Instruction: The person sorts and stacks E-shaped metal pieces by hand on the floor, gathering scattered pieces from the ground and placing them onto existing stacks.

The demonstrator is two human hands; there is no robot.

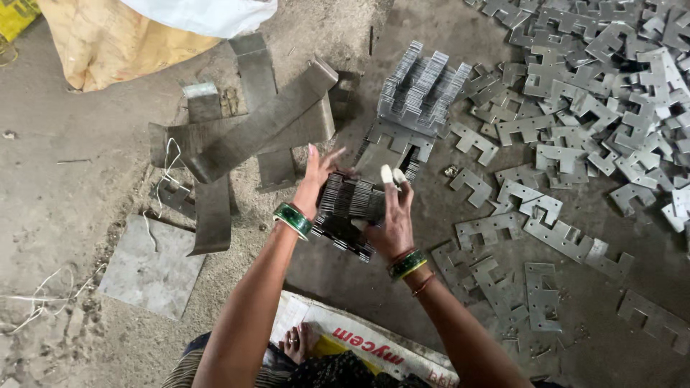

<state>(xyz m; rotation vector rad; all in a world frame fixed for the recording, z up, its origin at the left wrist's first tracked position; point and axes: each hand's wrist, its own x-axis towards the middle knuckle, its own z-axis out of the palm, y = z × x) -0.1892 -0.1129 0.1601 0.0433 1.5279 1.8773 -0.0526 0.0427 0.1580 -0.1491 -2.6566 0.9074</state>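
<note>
HANDS: we are gripping a bundle of thin metal plates (350, 208) between left hand (316, 176) and right hand (392, 223), above the floor | NEAR: taller plate stack (420, 90) standing just beyond | RIGHT: loose plates (589, 86) lying scattered | PACKAGES: tan sack (108, 43) sitting top left; white printed sack (359, 341) lying under us.

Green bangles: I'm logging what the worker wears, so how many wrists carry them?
2. One green glass bangle sits on the wrist of the left hand; another green bangle on the wrist of the right hand. More may be hidden beneath.
</note>
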